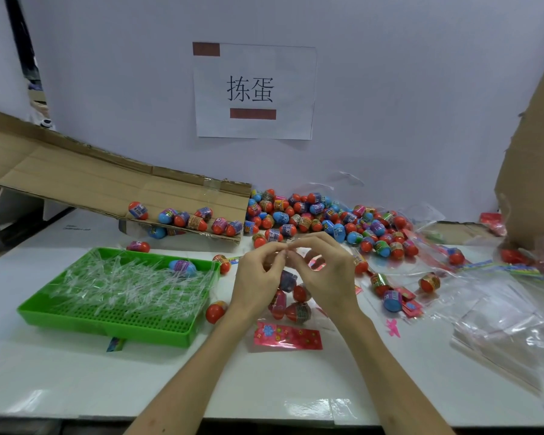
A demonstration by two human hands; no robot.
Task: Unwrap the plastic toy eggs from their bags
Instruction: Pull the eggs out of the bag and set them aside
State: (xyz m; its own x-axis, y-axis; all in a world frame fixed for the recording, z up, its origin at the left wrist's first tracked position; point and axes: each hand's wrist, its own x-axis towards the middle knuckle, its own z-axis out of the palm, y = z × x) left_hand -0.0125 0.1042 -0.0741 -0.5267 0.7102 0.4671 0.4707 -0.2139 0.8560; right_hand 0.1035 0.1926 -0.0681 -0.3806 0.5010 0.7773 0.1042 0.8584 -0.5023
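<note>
My left hand and my right hand meet above the table's middle, fingertips pinching the top edge of a clear plastic bag. The bag hangs below them with several toy eggs inside and a red flowered header card at its lower end on the table. A big heap of loose red and blue eggs lies behind the hands. More bagged eggs lie to the right.
A green perforated tray full of clear plastic strips sits at left, one blue egg on it. A cardboard ramp with several eggs slopes from the left. Empty clear bags pile at right. A cardboard box stands far right.
</note>
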